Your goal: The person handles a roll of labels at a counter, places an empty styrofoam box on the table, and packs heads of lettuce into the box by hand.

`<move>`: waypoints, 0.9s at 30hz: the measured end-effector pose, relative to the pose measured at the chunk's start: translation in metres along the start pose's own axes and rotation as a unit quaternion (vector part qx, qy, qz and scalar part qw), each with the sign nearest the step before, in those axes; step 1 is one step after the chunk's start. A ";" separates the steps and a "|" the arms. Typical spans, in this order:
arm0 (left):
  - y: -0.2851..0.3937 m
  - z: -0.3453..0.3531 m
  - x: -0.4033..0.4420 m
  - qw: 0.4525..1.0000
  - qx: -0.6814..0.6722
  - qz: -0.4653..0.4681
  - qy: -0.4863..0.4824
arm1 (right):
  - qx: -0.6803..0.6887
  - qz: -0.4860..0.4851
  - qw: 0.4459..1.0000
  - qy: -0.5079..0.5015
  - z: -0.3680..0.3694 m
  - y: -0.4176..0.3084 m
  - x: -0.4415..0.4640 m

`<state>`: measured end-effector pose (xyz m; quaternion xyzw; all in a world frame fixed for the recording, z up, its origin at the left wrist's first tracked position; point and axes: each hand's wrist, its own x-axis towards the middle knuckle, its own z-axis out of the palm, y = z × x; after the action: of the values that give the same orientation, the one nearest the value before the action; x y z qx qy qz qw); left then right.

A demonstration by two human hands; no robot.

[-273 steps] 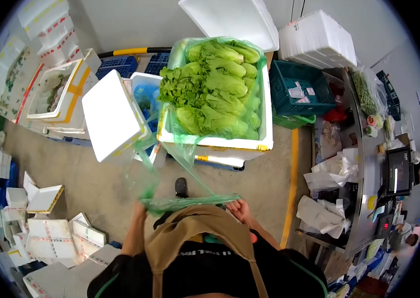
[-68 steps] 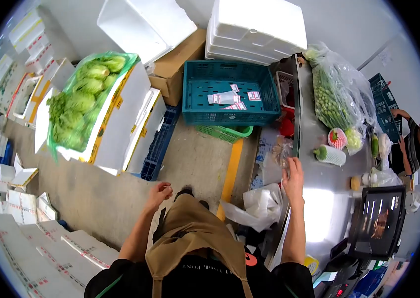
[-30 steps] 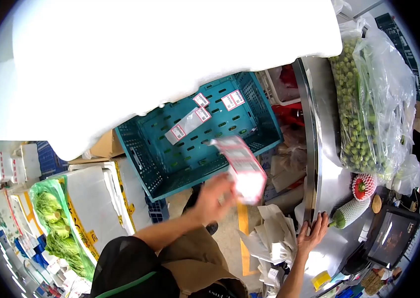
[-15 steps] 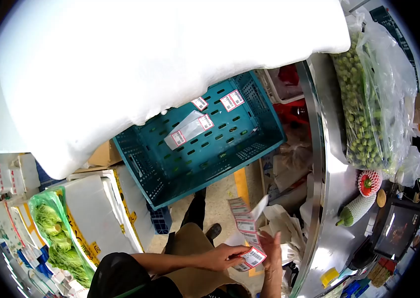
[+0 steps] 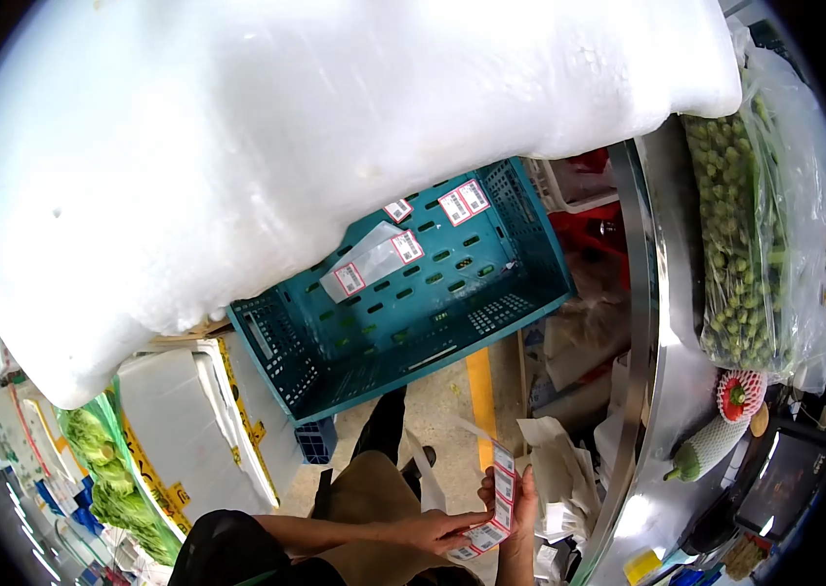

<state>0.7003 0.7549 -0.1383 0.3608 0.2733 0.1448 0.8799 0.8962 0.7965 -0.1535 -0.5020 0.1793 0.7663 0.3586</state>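
a huge white foam block [image 5: 335, 146] filled the upper view, hiding part of what lay below. a shiny metal counter [image 5: 677, 391] ran down the right. a teal slotted plastic crate [image 5: 433, 363] stood between, left of the counter. a white foam box with yellow-and-black tape [image 5: 174, 400] sat lower left, beside leafy green heads in green plastic [image 5: 120, 488]. on the counter rested a clear plastic bag of round green buds [image 5: 735, 225], and near it a dark flat screen [image 5: 786, 483].

below the crate, the right hand [image 5: 524, 503] was curled around a white paper strip of red-bordered barcode labels [image 5: 504, 486], grasping it. the left hand [image 5: 437, 532] touched the strip's lower part; whether it pinched i could not tell.

on the counter, a long green vegetable in white netting [image 5: 711, 447] lay just beside a round item in red-and-white netting [image 5: 741, 394]. small red-bordered labels [image 5: 464, 202] lay on the crate's floor.
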 end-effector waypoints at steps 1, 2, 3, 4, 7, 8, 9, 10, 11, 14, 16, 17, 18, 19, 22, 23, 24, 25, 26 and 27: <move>-0.001 0.000 0.002 1.000 -0.001 0.002 0.002 | -0.010 -0.018 1.000 -0.006 -0.002 -0.004 0.001; -0.004 0.002 0.005 1.000 -0.002 0.012 0.000 | -0.005 -0.030 1.000 -0.006 -0.005 -0.008 0.005; -0.010 0.005 0.008 1.000 -0.003 0.022 -0.001 | 0.001 -0.042 0.999 -0.005 -0.008 -0.012 0.009; -0.014 0.008 0.010 0.999 -0.004 0.032 -0.002 | 0.006 -0.053 0.999 -0.005 -0.011 -0.016 0.011; -0.009 0.007 0.018 0.997 0.058 -0.018 -0.037 | 0.000 -0.085 0.996 0.012 0.001 -0.034 0.021; -0.013 0.010 0.019 0.998 0.056 0.013 -0.020 | -0.019 -0.100 0.994 0.026 0.001 -0.041 0.025; -0.020 0.013 0.019 0.998 0.054 0.045 -0.003 | -0.015 -0.088 0.996 0.018 -0.003 -0.051 0.031; -0.026 0.016 0.020 0.995 0.052 0.079 0.017 | -0.043 -0.102 0.994 0.015 -0.004 -0.060 0.037; -0.029 0.018 0.021 0.996 0.058 0.066 0.023 | -0.072 -0.115 0.991 0.009 -0.004 -0.070 0.045; -0.035 0.023 0.018 0.995 0.074 0.011 0.071 | -0.045 -0.084 0.993 -0.074 -0.043 -0.100 0.084; -0.036 0.035 0.015 0.988 0.070 -0.044 0.129 | -0.058 0.018 0.988 -0.144 -0.052 -0.123 0.099; -0.001 0.030 0.009 0.980 0.044 -0.128 0.144 | -0.047 0.023 0.989 -0.141 -0.051 -0.126 0.100; -0.014 0.038 0.010 0.975 0.037 -0.108 0.190 | -0.036 0.024 0.989 -0.140 -0.044 -0.130 0.103; -0.035 0.044 0.012 0.968 0.030 -0.085 0.235 | -0.027 0.023 0.990 -0.139 -0.040 -0.134 0.106; -0.051 0.052 0.021 0.946 0.002 -0.083 0.314 | -0.022 0.026 0.984 -0.175 -0.040 -0.129 0.105; -0.063 0.054 0.025 0.942 -0.002 -0.086 0.326 | -0.039 0.026 0.981 -0.187 -0.038 -0.126 0.103; -0.066 0.054 0.029 0.937 -0.005 -0.090 0.337 | -0.045 0.022 0.980 -0.191 -0.032 -0.122 0.099; -0.067 0.053 0.031 0.937 -0.022 -0.103 0.334 | -0.051 0.018 0.979 -0.194 -0.024 -0.119 0.095; -0.073 0.054 0.033 0.938 -0.017 -0.099 0.331 | -0.057 0.013 0.979 -0.198 -0.021 -0.117 0.093; -0.082 0.054 0.035 0.940 -0.011 -0.096 0.328 | -0.054 0.017 0.977 -0.205 -0.023 -0.117 0.094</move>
<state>0.7652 0.6833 -0.1785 0.2560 0.5784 0.1731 0.7549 0.9738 0.8966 -0.2380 -0.3498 0.0691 0.8675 0.3469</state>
